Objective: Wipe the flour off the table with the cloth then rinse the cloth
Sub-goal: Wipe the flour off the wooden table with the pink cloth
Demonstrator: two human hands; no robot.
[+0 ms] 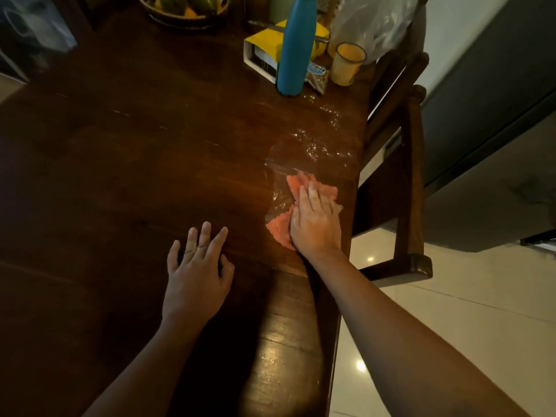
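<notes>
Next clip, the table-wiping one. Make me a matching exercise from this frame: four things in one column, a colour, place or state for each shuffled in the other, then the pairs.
Things:
1. cloth
2. bottle
3. cup
4. left hand

Descriptions:
A. flat on the bare table, holding nothing
B. blue, standing upright
C. pink, pressed under the right hand
D. yellow, open top, near the table's far right edge

Pairs: 1-C, 2-B, 3-D, 4-A
</notes>
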